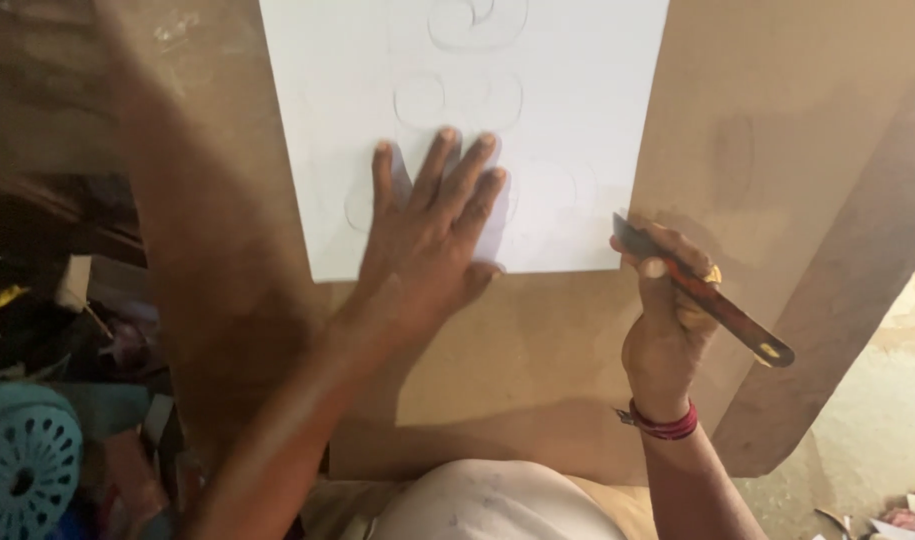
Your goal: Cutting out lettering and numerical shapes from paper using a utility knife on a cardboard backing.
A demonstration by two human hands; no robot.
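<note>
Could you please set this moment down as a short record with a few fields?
Left hand: the left hand lies flat, fingers spread, pressing on the white sheet.
Right hand: the right hand is closed around a cutter knife, blade end near the sheet's lower right corner.
Sheet: faint pencilled curved outlines; it lies on a brown board.
Wrist: red band on the right wrist.
Surroundings: teal perforated plastic object at lower left.

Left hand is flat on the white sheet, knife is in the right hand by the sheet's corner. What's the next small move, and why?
Probably bring the knife in the right hand leftward onto the white sheet. The blade tip sits just off the sheet's lower right corner, while the left hand already presses the sheet flat on the brown board.
</note>
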